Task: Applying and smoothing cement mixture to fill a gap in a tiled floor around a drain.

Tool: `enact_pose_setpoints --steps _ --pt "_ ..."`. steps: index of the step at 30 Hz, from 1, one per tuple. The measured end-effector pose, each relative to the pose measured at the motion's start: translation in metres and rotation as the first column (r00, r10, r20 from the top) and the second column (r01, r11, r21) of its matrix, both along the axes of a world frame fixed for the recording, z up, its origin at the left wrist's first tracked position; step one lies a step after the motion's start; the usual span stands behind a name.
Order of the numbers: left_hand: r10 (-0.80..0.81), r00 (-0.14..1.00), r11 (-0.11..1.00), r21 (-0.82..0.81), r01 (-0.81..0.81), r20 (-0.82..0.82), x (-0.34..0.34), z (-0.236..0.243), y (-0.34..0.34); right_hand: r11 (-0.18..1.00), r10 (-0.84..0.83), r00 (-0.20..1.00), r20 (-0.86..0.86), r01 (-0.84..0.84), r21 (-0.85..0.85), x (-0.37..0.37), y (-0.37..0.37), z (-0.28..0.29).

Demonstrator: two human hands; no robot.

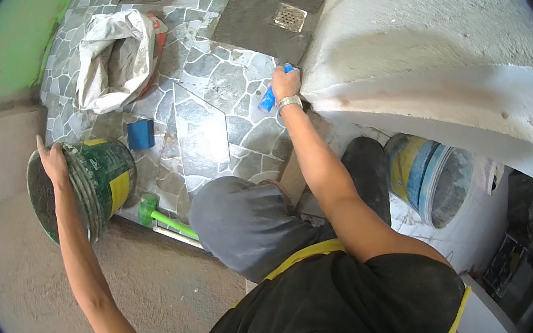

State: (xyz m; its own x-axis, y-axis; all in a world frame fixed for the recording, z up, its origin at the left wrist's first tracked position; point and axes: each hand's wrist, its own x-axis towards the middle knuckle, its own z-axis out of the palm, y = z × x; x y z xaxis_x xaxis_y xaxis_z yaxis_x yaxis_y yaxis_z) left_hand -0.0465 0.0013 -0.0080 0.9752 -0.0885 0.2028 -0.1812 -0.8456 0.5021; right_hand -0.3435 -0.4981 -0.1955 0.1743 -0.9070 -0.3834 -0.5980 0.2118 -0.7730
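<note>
My left hand (54, 163) is at the rim of a green bucket (115, 164) with a yellow patch, one finger stretched out and the others hidden behind the rim. The bucket is tipped, its mouth facing left. At the foot of the rough wall, my right hand (286, 83) is closed around a blue handle-like thing (267, 100); what lies beyond the fingers cannot be made out. Stone-patterned tiles (224, 82) lie under that hand, beside a patch of wet grey mortar (256, 16) with a square drain grate (291, 17) in it.
An open white sack (90, 68) of grey powder stands at the upper left. A blue block (140, 135) and a green-handled mallet (148, 209) lie near the bucket. On the right, a rough wall (433, 16) bounds the floor, with another tipped bucket (422, 175) below it.
</note>
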Motion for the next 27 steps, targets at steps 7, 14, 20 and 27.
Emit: enact_pose_setpoints --steps 7,14,20,27 --pt "0.004 1.0 1.0 0.014 -0.004 0.009 0.002 -0.001 0.002 0.987 0.103 0.994 -0.036 -0.107 -0.123 0.007 0.016 -0.005" --pt "0.024 0.998 0.999 -0.04 -0.026 -0.059 -0.003 0.004 -0.003 0.999 0.051 0.997 0.064 -0.05 -0.017 0.02 0.027 -0.009" --pt "0.02 0.999 0.997 -0.07 -0.023 -0.045 -0.002 0.002 -0.001 0.96 0.272 0.961 0.059 -0.274 0.047 0.046 0.031 -0.016" --pt "-0.013 1.0 1.0 -0.027 0.013 -0.023 -0.002 0.004 -0.004 0.94 0.341 0.94 -0.013 -0.341 -0.018 0.078 0.026 0.009"
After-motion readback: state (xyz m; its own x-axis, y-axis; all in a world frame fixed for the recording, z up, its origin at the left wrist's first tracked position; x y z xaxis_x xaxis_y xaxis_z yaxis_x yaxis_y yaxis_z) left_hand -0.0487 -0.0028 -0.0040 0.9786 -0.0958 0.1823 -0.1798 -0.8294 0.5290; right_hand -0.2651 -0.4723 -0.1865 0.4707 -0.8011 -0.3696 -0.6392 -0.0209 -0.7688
